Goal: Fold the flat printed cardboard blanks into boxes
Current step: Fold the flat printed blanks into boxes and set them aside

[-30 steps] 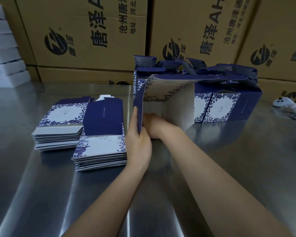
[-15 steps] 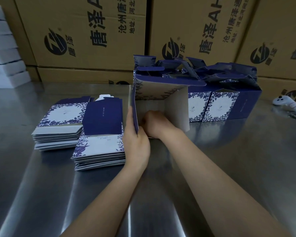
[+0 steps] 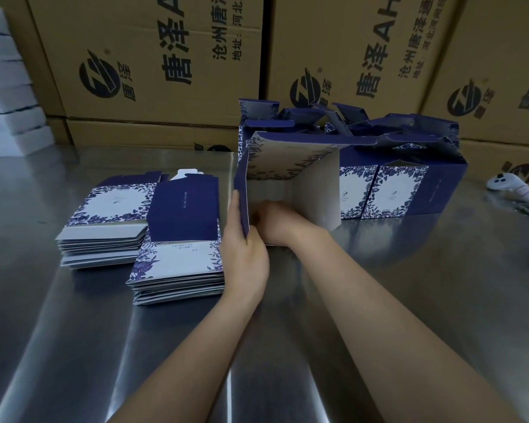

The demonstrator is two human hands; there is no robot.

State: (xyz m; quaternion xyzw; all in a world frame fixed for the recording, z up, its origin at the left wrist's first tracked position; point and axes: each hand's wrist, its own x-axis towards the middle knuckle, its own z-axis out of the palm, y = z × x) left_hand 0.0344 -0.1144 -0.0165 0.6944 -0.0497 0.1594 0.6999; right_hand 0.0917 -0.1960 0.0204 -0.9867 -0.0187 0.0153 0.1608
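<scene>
The half-made box (image 3: 290, 166) stands on the tabletop (image 3: 455, 239), just right of the 2 blank stacks (image 3: 177, 267). The left hand (image 3: 245, 251) pinches the wall nearest the stacks. The right hand (image 3: 277, 222) is inside the box, and I cannot tell its grip. It looks like bottom-flap time. Next, press them flat.

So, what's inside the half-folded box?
The right hand reaches into the half-folded box, between bare grey inner walls. What its fingers press or hold is covered by the hand itself; the left hand grips the left wall.
</scene>
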